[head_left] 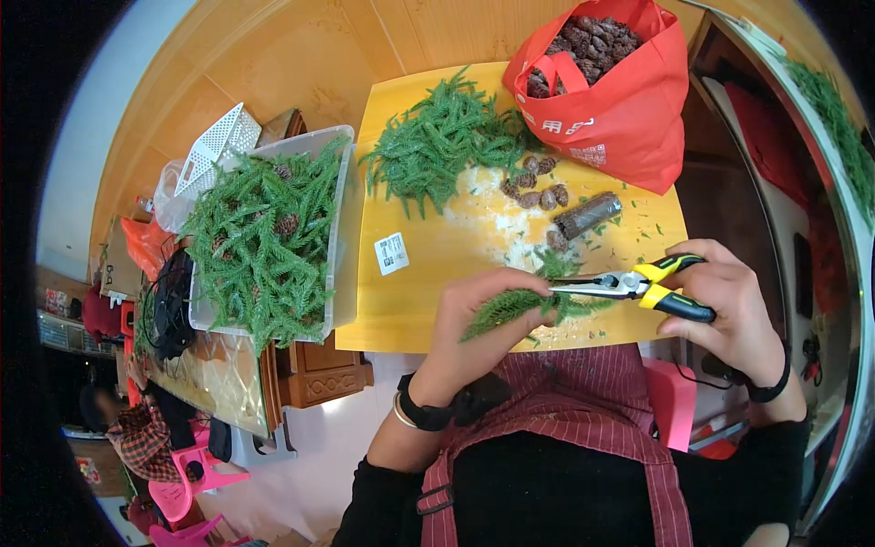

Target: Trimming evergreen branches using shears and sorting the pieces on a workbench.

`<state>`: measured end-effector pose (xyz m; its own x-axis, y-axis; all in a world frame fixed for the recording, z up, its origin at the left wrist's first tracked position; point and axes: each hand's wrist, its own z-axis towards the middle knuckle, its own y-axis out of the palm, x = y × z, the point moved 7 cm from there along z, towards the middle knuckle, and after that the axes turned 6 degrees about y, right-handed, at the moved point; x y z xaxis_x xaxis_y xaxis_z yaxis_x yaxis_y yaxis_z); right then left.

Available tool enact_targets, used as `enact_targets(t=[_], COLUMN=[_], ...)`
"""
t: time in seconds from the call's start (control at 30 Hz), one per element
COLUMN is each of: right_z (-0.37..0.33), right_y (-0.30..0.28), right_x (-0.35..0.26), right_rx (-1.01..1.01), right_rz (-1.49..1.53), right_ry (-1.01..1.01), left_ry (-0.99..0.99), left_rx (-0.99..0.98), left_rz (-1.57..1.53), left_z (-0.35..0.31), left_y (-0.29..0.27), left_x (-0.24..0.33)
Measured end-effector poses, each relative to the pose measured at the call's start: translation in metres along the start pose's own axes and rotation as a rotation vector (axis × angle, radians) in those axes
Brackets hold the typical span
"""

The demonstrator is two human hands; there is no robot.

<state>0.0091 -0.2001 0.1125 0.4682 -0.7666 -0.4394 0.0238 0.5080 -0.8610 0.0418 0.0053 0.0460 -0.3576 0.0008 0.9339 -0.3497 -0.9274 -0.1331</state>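
Observation:
My left hand (460,319) pinches an artificial pine sprig (501,312) above the near edge of the yellow board (410,310). In my right hand (734,292) are needle-nose pliers (629,284) with yellow and black handles. Their jaws reach left across the sprig's stem, close to my left fingertips. Whether the jaw tips grip the stem I cannot tell. Just beyond the sprig lie several loose pine cones (552,197) and a dark cylindrical roll (588,215). White powder and green bits are scattered around them.
A pile of green sprigs (437,146) covers the board's far side. Behind right stands a red bag (629,128) full of pine cones (597,46). On the left, a clear bin (343,228) holds sprigs with cones. A white label (391,253) lies between. Another person (146,438) sits far left.

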Motion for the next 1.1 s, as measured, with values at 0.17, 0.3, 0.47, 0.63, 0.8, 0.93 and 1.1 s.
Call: enact_targets(t=[0.17,0.3,0.47,0.63,0.8,0.93,1.1], right_z=[-0.006,-0.005,-0.005,-0.004,-0.004,-0.004,-0.003], right_y=[0.005,0.006,0.007,0.009,0.01,0.012,0.012], right_x=[0.008,0.011,0.013,0.015,0.016,0.019,0.02], right_rx=[-0.07,-0.045,-0.058,-0.072,-0.083,-0.098,-0.092], right_rz=[0.119,0.13,0.161,0.186,0.186,0.179,0.147], right_ry=[0.019,0.013,0.029,0.026,0.013,0.029,0.079], left_ry=[0.004,0.07,0.11,0.111,0.162,0.166,0.275], left_rx=[0.013,-0.007,-0.013,-0.052,-0.07,-0.063,-0.005], left_rz=[-0.116,-0.066,-0.03,0.004,0.054,0.066,0.319], left_z=[0.003,0.004,0.005,0.005,0.006,0.007,0.008], left_y=[0.0,0.001,0.002,0.003,0.004,0.003,0.0], left_x=[0.002,0.002,0.007,0.007,0.01,0.009,0.017])
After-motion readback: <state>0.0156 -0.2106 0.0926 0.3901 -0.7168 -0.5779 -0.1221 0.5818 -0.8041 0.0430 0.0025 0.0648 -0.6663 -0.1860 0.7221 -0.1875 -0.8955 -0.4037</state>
